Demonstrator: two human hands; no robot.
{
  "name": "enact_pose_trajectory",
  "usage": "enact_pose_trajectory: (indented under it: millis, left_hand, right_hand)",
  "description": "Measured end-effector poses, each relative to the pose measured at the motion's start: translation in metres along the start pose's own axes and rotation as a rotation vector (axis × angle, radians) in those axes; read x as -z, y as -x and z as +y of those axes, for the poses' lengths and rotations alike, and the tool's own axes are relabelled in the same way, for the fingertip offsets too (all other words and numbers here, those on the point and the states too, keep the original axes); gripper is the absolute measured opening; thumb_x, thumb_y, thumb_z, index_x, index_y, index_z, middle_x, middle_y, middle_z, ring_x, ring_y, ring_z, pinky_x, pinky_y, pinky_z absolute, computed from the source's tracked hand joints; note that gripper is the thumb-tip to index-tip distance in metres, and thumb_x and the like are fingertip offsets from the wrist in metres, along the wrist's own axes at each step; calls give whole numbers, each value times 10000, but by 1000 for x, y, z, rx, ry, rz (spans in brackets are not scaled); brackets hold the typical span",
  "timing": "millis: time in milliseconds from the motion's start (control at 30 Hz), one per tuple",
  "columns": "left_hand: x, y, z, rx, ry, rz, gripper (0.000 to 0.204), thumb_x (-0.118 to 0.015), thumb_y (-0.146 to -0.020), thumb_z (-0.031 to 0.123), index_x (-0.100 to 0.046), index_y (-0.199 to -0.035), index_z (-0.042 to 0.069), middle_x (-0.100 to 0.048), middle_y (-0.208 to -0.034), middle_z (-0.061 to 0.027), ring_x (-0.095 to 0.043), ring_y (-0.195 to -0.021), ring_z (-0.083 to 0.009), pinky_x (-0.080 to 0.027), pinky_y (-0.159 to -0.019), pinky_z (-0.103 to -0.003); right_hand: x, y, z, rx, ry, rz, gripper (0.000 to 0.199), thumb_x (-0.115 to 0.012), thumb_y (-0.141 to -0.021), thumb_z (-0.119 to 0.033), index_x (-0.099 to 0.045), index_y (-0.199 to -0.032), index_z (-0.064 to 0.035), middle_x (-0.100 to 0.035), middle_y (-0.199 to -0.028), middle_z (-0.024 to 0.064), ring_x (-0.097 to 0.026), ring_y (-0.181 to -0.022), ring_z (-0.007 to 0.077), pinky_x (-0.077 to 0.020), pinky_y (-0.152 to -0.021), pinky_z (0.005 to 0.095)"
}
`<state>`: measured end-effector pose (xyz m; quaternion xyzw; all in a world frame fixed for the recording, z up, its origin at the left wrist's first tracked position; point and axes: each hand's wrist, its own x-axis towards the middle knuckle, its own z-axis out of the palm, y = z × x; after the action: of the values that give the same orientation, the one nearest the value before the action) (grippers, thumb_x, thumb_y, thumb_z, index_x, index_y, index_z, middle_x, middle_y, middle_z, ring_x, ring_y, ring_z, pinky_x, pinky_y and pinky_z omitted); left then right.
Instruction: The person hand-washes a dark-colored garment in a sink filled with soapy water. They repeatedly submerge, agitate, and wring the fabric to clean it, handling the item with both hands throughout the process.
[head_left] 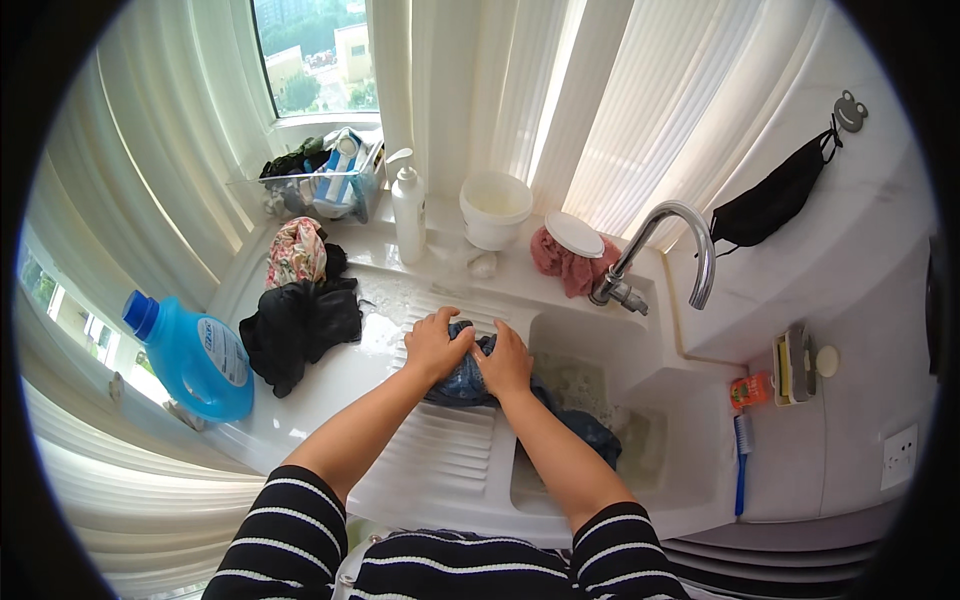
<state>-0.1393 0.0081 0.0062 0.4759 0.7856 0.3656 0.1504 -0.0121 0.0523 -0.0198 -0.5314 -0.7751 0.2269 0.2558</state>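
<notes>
A wet dark-blue garment, denim by its look [463, 384], is bunched on the ribbed washboard [447, 452] of the white sink. It trails right over the edge into the basin [640, 350], where its end lies in cloudy water. My left hand [436, 346] grips the bunched cloth from the left. My right hand [505, 361] holds it from the right, close beside the left, thumbs nearly meeting. The cloth under both palms is hidden. Above the basin curves a chrome faucet [672, 212].
Left of the washboard lie black clothes [298, 330], a floral cloth [296, 252] and a blue detergent jug [195, 360]. Behind stand a pump bottle [408, 215], a white tub [495, 208] and a pink cloth [562, 262] under a white lid [574, 236]. A blue brush [742, 465] is at right.
</notes>
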Motion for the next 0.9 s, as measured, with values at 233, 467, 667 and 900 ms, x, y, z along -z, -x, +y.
enact_pose_trajectory:
  millis: [233,467,667,900]
  left_hand:
    - [38,128,-17,-702,-3,-154,560,-707,-581,378,-629,-1075,127,-526,-1178,-158,-486,-1102,-357,-337,-931,-512]
    - [9,-1,-15,-443,58,26,356,-612,-676,219,-632,-985,43,-591,-948,-176,-525,-924,-358,-412,-845,-419]
    - [47,72,-6,-704,128,-156,472,-739,-680,413,-635,-973,57,-583,-972,-135,-540,-927,-320,-405,-860,-406]
    - [13,58,-24,-627,36,116,250,-642,-739,259,-570,-883,69,-535,-882,-134,-497,-810,-325,-375,-749,-428]
  right_hand:
    - [61,117,36,776,-36,-95,675,-767,-628,-471,-505,-1167,-161,-464,-1179,121,-489,-1096,332,-340,-877,516]
    - [13,14,10,452,69,110,608,-765,-635,-469,-507,-1050,-107,-549,-1016,71,-525,-974,270,-349,-843,449]
    - [70,77,3,704,-97,-28,462,-801,-593,-413,-562,-841,-105,-575,-1029,94,-548,-938,258,-325,-849,420]
    - [20,40,14,917,-135,69,380,-737,-552,-263,-461,-752,-95,-478,-709,75,-492,-607,266,-367,-666,371]
